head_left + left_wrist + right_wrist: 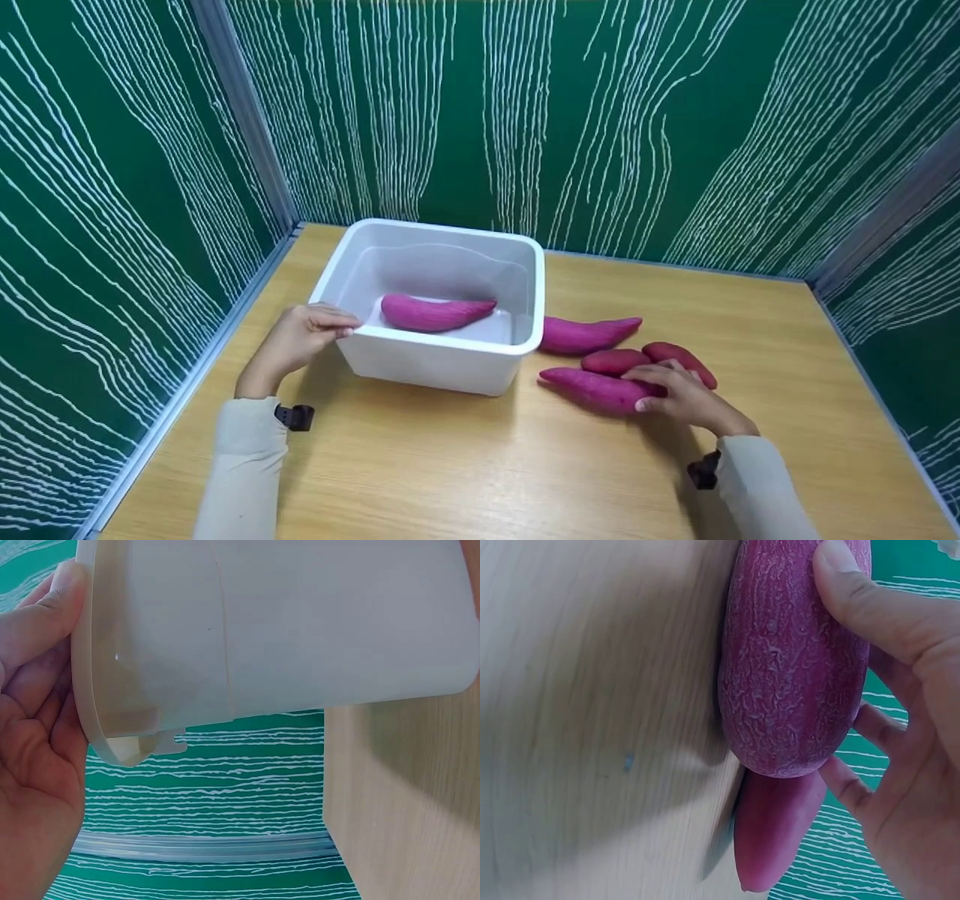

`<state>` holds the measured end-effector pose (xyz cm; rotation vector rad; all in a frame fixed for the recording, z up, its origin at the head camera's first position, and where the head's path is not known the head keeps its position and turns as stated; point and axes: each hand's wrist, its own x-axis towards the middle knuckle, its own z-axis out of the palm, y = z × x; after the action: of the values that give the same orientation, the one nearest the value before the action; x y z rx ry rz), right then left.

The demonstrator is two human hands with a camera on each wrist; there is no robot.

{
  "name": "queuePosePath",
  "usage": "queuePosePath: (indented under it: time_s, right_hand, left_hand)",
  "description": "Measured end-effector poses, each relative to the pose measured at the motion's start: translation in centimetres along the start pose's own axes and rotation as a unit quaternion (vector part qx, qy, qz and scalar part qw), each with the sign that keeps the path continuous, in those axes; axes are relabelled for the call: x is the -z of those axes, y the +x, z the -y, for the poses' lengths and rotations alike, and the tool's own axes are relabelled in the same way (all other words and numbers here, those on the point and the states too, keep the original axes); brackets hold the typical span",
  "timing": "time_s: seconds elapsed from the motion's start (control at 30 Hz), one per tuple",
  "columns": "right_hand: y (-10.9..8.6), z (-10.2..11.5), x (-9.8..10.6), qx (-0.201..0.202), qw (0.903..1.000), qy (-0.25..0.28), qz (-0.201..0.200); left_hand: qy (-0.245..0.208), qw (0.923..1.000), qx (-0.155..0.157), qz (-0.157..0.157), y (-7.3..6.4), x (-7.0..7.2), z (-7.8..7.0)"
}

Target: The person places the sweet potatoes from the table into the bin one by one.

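Sweet potato (592,388) | thick end within right hand (688,397), thumb and fingers round it | left hand (292,341) pinches bin rim (442,340)

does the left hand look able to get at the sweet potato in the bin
Probably yes: the left hand holds the white bin by its rim, and nothing covers the sweet potato inside.

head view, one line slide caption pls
The left hand holds a white bin by its rim, one purple sweet potato inside; the right hand grips a second sweet potato on the table.
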<state>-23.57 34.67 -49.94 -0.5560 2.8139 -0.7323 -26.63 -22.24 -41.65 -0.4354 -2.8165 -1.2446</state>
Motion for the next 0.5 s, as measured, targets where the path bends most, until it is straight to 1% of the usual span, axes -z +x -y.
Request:
queuePosePath:
  time_s: [0.13,0.3,0.43,0.5]
  right_hand:
    - [0.0,0.2,0.3,-0.004,0.9999,0.013,0.003]
    - [0.1,0.5,1.1,0.002,0.9998,0.020,-0.003]
    - [0.1,0.8,1.7,-0.006,0.9996,0.025,-0.008]
    - [0.0,0.9,2.0,-0.019,0.9993,0.030,-0.007]
  left_hand:
    - [-0.001,1.0000,0.002,0.002,0.0,0.0,-0.1]
    - [-0.002,1.0000,-0.004,-0.001,0.0,0.0,-0.1]
    - [0.002,0.9996,-0.026,-0.010,0.0,0.0,0.1]
    - [0.003,0.9994,-0.033,-0.013,0.0,-0.1,0.1]
